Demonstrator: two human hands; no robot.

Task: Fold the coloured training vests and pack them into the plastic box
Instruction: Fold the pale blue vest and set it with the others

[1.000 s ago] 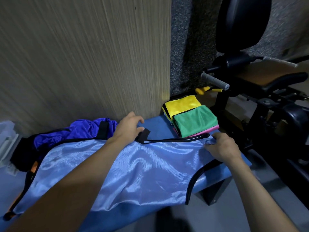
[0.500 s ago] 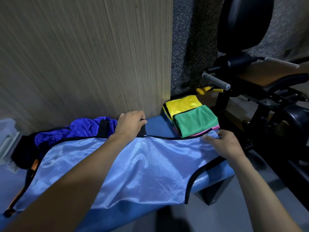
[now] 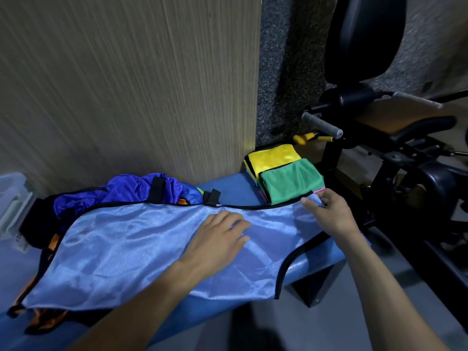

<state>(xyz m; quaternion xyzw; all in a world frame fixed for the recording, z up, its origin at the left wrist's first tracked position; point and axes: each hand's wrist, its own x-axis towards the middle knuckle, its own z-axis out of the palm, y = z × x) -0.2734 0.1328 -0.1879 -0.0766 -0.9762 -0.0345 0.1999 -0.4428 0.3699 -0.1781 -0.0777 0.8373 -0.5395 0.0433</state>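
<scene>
A shiny light blue vest with black trim (image 3: 141,252) lay spread out flat on the padded blue bench (image 3: 314,262). Orange and black straps (image 3: 45,317) stuck out from under its near left corner. The left hand (image 3: 217,239) lay flat on the middle of the light blue vest, with its fingers straight and a little apart, pressing the cloth down. The right hand (image 3: 331,216) was at the far right corner of that vest and pinched the cloth there between thumb and fingers.

Just past the far edge of the light blue vest, on the left, sat a crumpled dark blue vest with black straps (image 3: 141,191). On the right, touching the corner by the right hand, was a stack of folded vests with a green one (image 3: 291,181) and a yellow one (image 3: 273,158) on top. At the far left edge stood a clear plastic box (image 3: 12,198), only partly in view. Behind the bench rose a wood-look wall panel (image 3: 126,84). To the far right stood a black exercise machine (image 3: 379,122).
</scene>
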